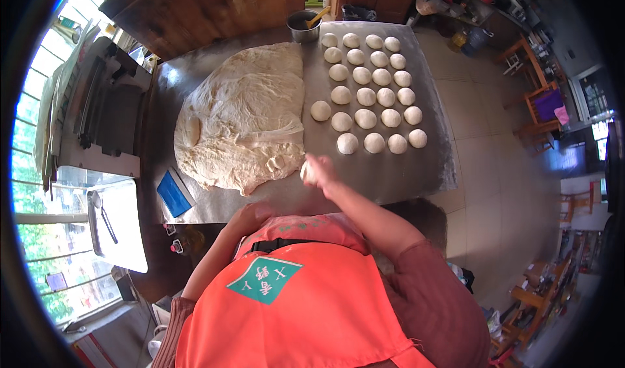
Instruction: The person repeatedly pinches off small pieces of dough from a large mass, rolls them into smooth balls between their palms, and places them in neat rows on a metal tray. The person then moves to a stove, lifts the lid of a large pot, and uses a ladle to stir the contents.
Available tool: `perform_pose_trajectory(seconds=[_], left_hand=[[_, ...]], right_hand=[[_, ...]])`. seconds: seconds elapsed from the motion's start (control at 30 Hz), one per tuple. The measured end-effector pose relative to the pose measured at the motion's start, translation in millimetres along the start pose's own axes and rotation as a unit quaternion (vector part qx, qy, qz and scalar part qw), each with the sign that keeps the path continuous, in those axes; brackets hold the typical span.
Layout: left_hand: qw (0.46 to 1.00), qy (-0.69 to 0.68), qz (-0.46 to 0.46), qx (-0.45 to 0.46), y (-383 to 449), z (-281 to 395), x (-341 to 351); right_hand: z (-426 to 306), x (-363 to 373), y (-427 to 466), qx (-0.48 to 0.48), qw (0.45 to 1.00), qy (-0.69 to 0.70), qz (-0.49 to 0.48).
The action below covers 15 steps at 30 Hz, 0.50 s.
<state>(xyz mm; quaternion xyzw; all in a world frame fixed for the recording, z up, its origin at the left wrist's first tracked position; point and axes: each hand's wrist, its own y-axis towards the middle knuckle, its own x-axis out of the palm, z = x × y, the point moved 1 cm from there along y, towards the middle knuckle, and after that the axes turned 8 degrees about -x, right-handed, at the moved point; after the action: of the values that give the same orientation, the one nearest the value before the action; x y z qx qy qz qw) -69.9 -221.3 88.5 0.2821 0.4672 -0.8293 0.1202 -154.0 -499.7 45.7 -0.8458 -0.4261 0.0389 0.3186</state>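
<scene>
A large slab of soft dough (244, 94) spreads over the left half of the metal worktable (385, 177). My right hand (323, 176) grips a small piece of dough (306, 173) beside the slab's near right corner. At the table's near edge, close to my apron, is my left hand (251, 216); its fingers are blurred, and I see nothing in it. Rows of round dough balls (365, 119) cover the right part of the table. One dough ball (321, 110) sits left of these rows, near the slab. A small oval dough lump (192, 131) rests on the slab's left side.
A blue scraper (175, 193) lies at the table's near left. The far edge holds a metal pot (303, 32) with a yellow-handled utensil. Left of the table stand a grey machine (107, 104) and a white tray (124, 226) holding a spoon. Wooden chairs (542, 106) stand far right.
</scene>
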Motion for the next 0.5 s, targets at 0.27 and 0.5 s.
perform_pose_trajectory(seconds=[0.27, 0.5], left_hand=[[0.979, 0.115, 0.151, -0.077, 3, -51, 60], [0.982, 0.060, 0.115, -0.138, -9, -27, 49]], right_hand=[[-147, 16, 112, -0.573, 0.660, -0.467, 0.129], [-149, 6, 193, -0.353, 0.694, -0.623, -0.069]])
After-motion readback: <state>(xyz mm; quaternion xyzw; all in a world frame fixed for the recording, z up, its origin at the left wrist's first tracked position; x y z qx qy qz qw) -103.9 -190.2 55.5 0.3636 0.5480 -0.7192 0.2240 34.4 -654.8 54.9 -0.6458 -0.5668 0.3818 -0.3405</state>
